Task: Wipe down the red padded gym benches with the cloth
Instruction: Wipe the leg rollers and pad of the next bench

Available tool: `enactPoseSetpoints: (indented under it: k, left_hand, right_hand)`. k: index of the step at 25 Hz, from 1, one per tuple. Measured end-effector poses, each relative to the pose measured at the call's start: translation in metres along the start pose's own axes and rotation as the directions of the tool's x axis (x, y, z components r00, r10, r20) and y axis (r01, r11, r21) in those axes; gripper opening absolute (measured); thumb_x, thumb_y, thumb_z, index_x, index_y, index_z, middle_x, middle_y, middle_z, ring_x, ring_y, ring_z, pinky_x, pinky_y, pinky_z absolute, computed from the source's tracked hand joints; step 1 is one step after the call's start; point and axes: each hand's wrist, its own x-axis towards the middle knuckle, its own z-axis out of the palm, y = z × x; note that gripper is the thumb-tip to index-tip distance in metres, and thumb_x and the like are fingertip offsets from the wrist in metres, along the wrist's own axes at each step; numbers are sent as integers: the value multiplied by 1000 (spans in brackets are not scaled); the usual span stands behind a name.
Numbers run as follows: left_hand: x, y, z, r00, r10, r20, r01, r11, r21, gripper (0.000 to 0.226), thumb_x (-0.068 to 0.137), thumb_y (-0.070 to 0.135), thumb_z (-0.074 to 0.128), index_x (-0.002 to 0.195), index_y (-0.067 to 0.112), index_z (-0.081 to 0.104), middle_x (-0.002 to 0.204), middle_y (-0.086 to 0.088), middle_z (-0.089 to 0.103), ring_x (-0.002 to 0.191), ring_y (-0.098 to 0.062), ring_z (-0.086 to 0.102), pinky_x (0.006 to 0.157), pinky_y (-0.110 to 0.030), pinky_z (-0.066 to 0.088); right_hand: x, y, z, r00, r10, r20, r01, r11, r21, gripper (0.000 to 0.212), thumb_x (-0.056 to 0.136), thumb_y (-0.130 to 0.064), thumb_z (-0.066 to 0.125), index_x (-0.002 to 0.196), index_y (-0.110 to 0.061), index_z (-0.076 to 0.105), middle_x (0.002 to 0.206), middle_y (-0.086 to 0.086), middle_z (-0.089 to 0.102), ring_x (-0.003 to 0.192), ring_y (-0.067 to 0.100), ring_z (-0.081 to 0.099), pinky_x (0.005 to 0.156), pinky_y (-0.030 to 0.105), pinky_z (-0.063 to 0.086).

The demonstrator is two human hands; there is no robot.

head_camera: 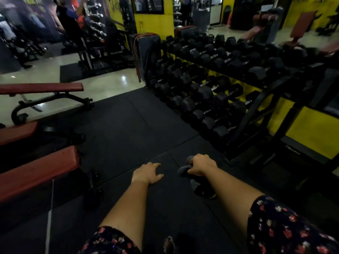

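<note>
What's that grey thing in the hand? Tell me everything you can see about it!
It is the cloth, a dull grey, soft-looking rag. The right hand grips it with fingers curled round its middle, so it is bunched and wrinkled. One lump sticks out in front of the fingers, and another end hangs down below the hand. It is held in the air above the black floor mat. The picture is too dim to show any pattern, or whether it is wet.

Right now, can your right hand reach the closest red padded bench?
Probably not: the right hand, gripping the grey cloth, is over black mat, the red padded bench well left. Nothing blocks it.
</note>
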Motion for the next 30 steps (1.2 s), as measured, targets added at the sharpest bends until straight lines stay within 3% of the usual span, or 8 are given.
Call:
enactPoseSetpoints:
  k: [8, 13, 18, 22, 30]
  left_hand:
    - [132, -108, -90, 994, -113, 1, 113, 994, 0, 63, 96, 54, 48, 153, 35, 28, 150, -1, 38, 134, -26, 41, 101, -46, 44]
    - [153, -173, -117, 968, -247, -49, 245, 968, -53, 63, 96, 54, 49, 153, 36, 28, 149, -1, 40, 134, -27, 41, 100, -46, 44]
    - [146, -234, -127, 894, -440, -81, 428, 894, -133, 63, 95, 53, 50, 151, 34, 31, 147, -2, 42, 132, -27, 44, 99, -44, 45]
    - [131, -269, -133, 765, -633, -119, 590, 762, -267, 60, 94, 52, 52, 149, 34, 36, 143, -1, 46, 129, -26, 48, 98, -42, 46]
    - [71, -254, -95, 421, -906, -33, 807, 391, -442, 60, 92, 52, 52, 148, 36, 37, 143, 1, 46, 128, -26, 48, 98, -43, 47]
  right_hand:
    - [174, -90, -78, 992, -116, -53, 114, 993, -38, 54, 89, -46, 59, 134, -16, 52, 134, 6, 46, 123, 31, 42, 91, 41, 46]
    - [246, -163, -99, 959, -280, -41, 276, 958, -82, 51, 88, -47, 58, 132, -19, 56, 130, 7, 47, 120, 31, 44, 93, 42, 47]
    - [305, -240, -113, 886, -463, 16, 462, 879, -114, 46, 87, -48, 58, 126, -22, 61, 125, 7, 48, 116, 32, 45, 89, 42, 49]
    - [347, -307, -131, 766, -639, 72, 641, 752, -151, 44, 86, -49, 58, 122, -26, 63, 120, 7, 50, 112, 32, 50, 85, 41, 51]
    - [338, -405, -112, 407, -891, 203, 908, 368, -202, 46, 85, -44, 57, 124, -20, 61, 127, 9, 48, 117, 34, 44, 88, 41, 48]
